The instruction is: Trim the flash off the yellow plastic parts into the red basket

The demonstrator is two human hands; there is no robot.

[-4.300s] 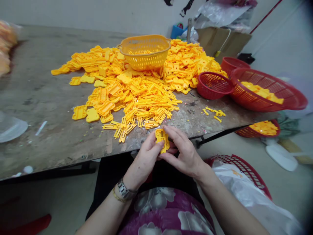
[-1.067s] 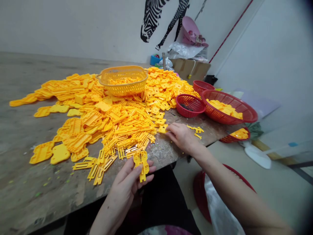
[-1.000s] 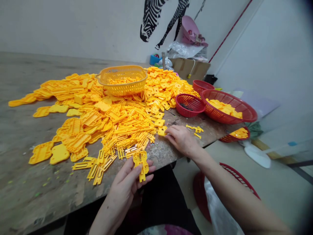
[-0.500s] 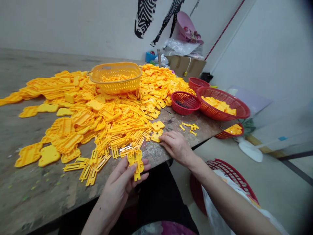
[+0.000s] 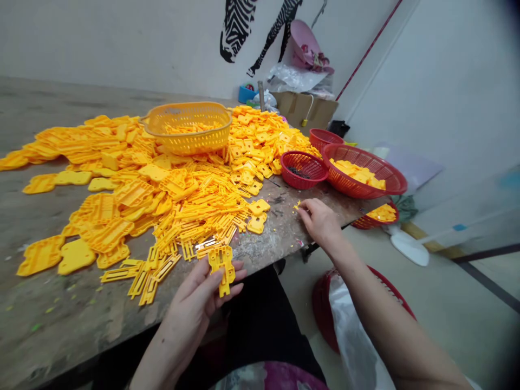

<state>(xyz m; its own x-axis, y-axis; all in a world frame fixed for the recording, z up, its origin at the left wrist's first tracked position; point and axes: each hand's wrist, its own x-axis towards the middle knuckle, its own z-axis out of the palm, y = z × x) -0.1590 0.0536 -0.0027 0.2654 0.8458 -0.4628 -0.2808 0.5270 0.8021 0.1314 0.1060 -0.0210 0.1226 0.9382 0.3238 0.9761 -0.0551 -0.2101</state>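
Between thumb and fingers, my left hand (image 5: 207,290) grips a yellow plastic part (image 5: 221,266) with a forked lower end, held just over the table's front edge. My right hand (image 5: 320,219) is over the small yellow pieces (image 5: 297,205) on the table, its fingers bent together and pointing down; whether a piece is pinched in them is hidden. Left of that hand lie yellow plates with holes (image 5: 257,223). Slotted yellow strips (image 5: 156,273) are heaped beyond and left of my left hand.
A yellow basket (image 5: 189,146) sits on the big heap of yellow parts (image 5: 122,195). Red baskets (image 5: 304,181) stand at the table's right end, one with dark small pieces, a larger one (image 5: 365,189) with yellow parts. Below is a red basket with a white bag (image 5: 353,330).
My right hand has moved right, from beside the yellow plates to the small yellow pieces, which it now mostly covers. My left hand still holds the yellow part. The view has shifted slightly.
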